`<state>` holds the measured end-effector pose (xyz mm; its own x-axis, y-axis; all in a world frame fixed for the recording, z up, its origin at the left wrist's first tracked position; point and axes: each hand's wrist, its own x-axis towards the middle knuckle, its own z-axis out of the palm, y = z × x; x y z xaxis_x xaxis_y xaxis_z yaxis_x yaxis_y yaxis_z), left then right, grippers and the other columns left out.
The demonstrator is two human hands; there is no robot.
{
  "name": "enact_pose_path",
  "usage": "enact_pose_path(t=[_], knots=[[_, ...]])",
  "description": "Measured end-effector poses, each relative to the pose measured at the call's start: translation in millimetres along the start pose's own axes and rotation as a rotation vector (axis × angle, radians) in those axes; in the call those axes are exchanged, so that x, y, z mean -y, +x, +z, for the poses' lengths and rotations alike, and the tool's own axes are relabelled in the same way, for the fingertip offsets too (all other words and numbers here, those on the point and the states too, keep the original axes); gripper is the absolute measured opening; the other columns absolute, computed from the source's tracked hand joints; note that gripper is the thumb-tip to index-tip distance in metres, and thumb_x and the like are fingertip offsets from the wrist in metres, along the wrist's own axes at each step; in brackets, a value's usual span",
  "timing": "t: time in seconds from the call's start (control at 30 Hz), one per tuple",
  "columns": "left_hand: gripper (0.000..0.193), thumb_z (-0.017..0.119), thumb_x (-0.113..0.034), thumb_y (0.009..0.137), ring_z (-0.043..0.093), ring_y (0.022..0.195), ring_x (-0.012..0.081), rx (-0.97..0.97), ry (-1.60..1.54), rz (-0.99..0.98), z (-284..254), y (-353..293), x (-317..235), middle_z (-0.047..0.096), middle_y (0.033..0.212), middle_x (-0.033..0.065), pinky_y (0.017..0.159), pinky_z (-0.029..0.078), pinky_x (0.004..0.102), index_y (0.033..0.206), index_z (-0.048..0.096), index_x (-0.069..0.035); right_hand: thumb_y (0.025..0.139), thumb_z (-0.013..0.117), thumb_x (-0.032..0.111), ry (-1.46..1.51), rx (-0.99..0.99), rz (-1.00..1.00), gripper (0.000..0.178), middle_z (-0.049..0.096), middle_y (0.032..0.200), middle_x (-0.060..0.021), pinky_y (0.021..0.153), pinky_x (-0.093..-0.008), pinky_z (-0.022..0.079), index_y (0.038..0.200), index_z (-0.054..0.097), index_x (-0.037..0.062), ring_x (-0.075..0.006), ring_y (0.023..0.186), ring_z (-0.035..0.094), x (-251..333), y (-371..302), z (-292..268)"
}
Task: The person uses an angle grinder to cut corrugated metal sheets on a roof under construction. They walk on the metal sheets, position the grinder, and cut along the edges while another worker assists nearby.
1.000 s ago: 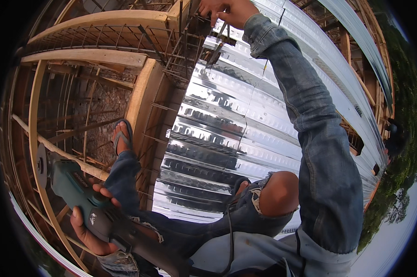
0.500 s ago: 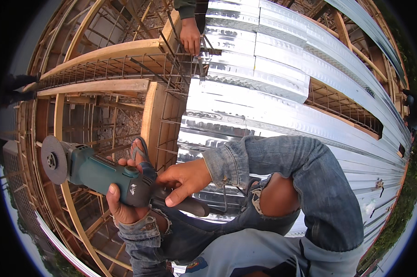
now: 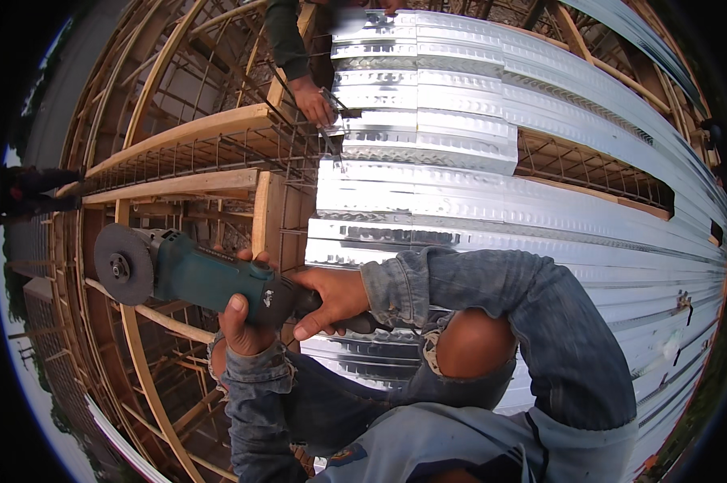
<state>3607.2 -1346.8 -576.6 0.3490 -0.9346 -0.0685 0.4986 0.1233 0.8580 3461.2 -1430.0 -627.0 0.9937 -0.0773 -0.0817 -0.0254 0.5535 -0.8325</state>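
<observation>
An angle grinder (image 3: 206, 278) with a dark green body is held across in front of me, its grey disc (image 3: 110, 259) pointing left. My left hand (image 3: 249, 326) cradles the body from below, with the thumb up along its near side. Around the rear handle is my right hand (image 3: 335, 296), fingers closed and thumb stretched along it. Whether the disc is spinning I cannot tell. Below the tool are my bent knees in torn jeans (image 3: 472, 346).
Ribbed shiny metal decking (image 3: 460, 189) spreads to the right, with a rectangular opening (image 3: 597, 173) showing rebar. Left, wooden formwork (image 3: 178, 185) and a rebar cage (image 3: 194, 149) border a deep drop. Another person's hand (image 3: 313, 103) is at the deck's far left edge.
My view has shifted, and the grinder now appears slightly more to the right. Both hands keep hold of it. More of the other person's arm shows at the top.
</observation>
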Motion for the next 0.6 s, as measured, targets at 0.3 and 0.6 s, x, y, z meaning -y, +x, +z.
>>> enact_pose_path(t=[0.3,0.6], knots=[[0.071,0.065,-0.023,0.077,0.047,0.115,0.0274,-0.092,-0.091,-0.039,-9.8,-4.7,-0.9,0.046,0.123,0.0126,0.094,0.046,0.0433,0.135,0.027,-0.012,0.074,0.074,0.039,-0.002,0.054,0.016,0.049,0.055,0.054,-0.0063,0.037,-0.0253,0.043,0.093,0.054,-0.0012,-0.0134,0.042,0.056,-1.7,7.7,-0.2],[0.07,0.064,-0.02,0.077,0.047,0.116,0.0273,-0.112,-0.071,-0.052,-10.3,-6.7,-1.7,0.046,0.122,0.0126,0.098,0.042,0.0439,0.135,0.027,-0.012,0.074,0.074,0.04,0.01,0.055,0.0,0.051,0.053,0.052,-0.0057,0.036,-0.025,0.043,0.093,0.052,-0.002,-0.013,0.04,0.055,-7.1,10.8,-1.4]])
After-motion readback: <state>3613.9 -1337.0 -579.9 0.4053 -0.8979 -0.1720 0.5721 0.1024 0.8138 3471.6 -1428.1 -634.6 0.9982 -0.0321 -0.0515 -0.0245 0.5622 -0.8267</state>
